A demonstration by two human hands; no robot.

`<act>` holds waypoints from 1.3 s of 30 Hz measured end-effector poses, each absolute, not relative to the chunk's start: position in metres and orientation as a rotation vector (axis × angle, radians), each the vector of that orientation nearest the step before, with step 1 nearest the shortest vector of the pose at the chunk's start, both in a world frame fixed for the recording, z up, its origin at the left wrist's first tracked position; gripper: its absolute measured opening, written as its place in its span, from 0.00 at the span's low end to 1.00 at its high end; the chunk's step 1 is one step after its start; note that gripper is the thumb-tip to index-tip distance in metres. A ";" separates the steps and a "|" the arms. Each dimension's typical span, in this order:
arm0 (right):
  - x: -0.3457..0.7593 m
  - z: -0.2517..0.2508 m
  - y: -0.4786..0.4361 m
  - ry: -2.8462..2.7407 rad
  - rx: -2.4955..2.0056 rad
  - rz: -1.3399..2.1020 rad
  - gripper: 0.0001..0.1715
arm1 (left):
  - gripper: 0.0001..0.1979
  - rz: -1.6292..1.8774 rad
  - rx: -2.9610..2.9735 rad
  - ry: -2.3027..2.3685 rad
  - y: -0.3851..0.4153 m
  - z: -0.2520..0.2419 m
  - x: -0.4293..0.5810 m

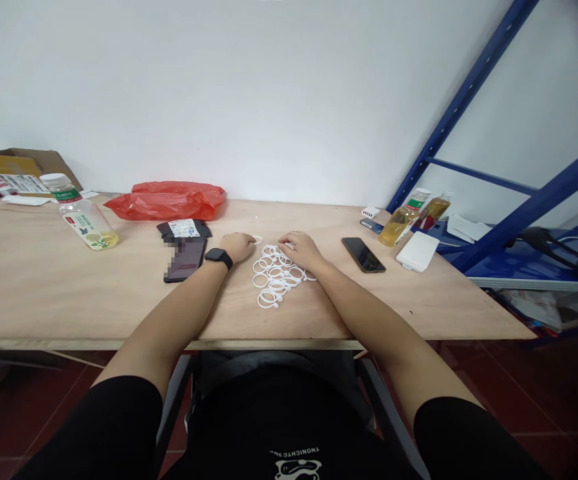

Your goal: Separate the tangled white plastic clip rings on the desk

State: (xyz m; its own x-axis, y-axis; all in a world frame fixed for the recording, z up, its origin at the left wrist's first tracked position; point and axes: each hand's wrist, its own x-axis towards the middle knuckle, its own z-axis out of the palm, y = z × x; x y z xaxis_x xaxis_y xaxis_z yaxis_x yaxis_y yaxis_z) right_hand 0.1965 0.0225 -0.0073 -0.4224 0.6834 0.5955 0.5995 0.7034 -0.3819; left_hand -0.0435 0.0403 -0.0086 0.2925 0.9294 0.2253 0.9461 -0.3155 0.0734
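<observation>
Several white plastic rings (269, 275), each with a small knob, lie in a loose overlapping pile on the wooden table (93, 293). Left of the pile's far end, my left hand (239, 247) is closed, with one white ring (257, 240) sticking out from its fingertips. A black smartwatch (219, 257) is on that wrist. My right hand (303, 249) is over the far right part of the pile, its fingers curled down among the rings. What its fingertips grip, if anything, is hidden.
Left of the rings are a dark tablet-like device (187, 259), a black packet (183, 229), a red plastic bag (169, 201), a bottle (85, 217) and a cardboard box (31, 167). To the right are a phone (363, 255), a white case (417, 251), a drink bottle (403, 220) and blue shelving (461, 107).
</observation>
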 end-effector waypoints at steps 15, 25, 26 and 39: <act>0.194 -0.005 0.020 -2.119 -0.908 0.030 0.11 | 0.15 -0.859 -2.551 -1.345 0.025 0.002 -0.025; 0.189 0.001 0.011 -2.170 -0.856 -0.044 0.13 | 0.15 -0.841 -2.621 -1.224 0.011 0.007 -0.014; 0.189 0.002 0.011 -2.177 -0.857 -0.036 0.13 | 0.16 -0.851 -2.618 -1.230 0.011 0.007 -0.015; 0.190 0.002 0.010 -2.193 -0.803 -0.063 0.14 | 0.16 -0.979 -2.619 -1.137 0.011 0.005 -0.016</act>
State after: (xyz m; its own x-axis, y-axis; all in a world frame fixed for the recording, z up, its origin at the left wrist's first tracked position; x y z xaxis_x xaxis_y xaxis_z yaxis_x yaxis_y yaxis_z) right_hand 0.1905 0.0099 0.0018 -0.4930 0.5266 0.6926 0.5655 0.7989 -0.2048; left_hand -0.0164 0.0114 0.0049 0.5080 0.6113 0.6069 0.6909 -0.7099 0.1367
